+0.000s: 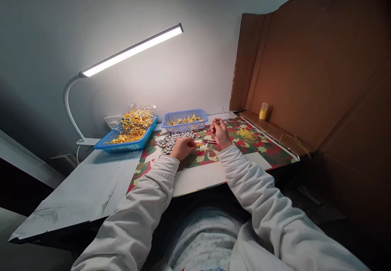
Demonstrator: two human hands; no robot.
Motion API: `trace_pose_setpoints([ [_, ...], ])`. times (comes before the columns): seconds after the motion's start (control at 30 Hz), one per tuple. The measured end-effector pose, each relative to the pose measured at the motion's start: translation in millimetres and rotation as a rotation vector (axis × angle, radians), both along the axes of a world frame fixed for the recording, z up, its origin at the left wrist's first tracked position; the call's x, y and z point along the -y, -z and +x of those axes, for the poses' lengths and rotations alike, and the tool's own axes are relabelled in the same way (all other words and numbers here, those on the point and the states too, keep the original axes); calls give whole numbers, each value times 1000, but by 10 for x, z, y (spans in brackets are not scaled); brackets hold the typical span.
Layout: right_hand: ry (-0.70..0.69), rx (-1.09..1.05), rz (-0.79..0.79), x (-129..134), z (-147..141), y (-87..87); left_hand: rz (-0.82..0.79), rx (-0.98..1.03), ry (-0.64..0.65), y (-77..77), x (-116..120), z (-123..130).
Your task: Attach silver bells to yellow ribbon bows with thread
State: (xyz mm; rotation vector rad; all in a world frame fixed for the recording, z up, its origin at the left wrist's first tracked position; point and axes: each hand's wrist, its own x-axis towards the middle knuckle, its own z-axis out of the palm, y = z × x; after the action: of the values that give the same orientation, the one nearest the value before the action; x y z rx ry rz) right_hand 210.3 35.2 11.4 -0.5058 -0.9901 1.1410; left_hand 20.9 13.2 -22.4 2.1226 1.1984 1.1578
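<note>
My left hand is closed at the fingertips on a small yellow piece, too small to make out fully. Beside that hand lies a pile of shiny silver beads. My right hand is raised a little higher, its fingers pinched together; what they hold is too fine to make out. Between the hands, a thin dark tool rests on the camouflage-patterned mat. A loose heap of yellow strands lies to the right of my right hand.
Behind the beads stands a blue-violet basket with yellow pieces. A larger blue basket at left holds yellow pieces and a clear bag. A lit lamp reaches overhead. Cardboard walls the right side, near a bottle with yellow contents.
</note>
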Motion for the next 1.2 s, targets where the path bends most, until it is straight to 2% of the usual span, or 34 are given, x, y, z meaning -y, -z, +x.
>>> trace_pose_setpoints([
  [0.1,48,25,-8,-9,-18,15,-134,141,40,-7,13,10],
  [0.2,120,219,38,33,-54,44,-316,361,81,-44,41,14],
  [0.37,79,821,380,168,-90,100,-445,569,-2,-120,81,19],
  [0.47,107,955,516,180,-108,144,-515,644,4,-137,85,21],
  [0.57,163,952,551,144,-126,186,-597,658,2,-139,81,14],
  [0.77,188,906,618,107,-131,222,-783,754,-31,-159,73,5],
  [1.0,176,884,603,133,-140,214,-846,816,23,-177,74,7],
  [1.1,140,864,521,149,-144,192,-815,789,50,-165,76,-4],
  [1.2,118,708,252,108,-120,161,-760,778,32,-149,73,-9],
])
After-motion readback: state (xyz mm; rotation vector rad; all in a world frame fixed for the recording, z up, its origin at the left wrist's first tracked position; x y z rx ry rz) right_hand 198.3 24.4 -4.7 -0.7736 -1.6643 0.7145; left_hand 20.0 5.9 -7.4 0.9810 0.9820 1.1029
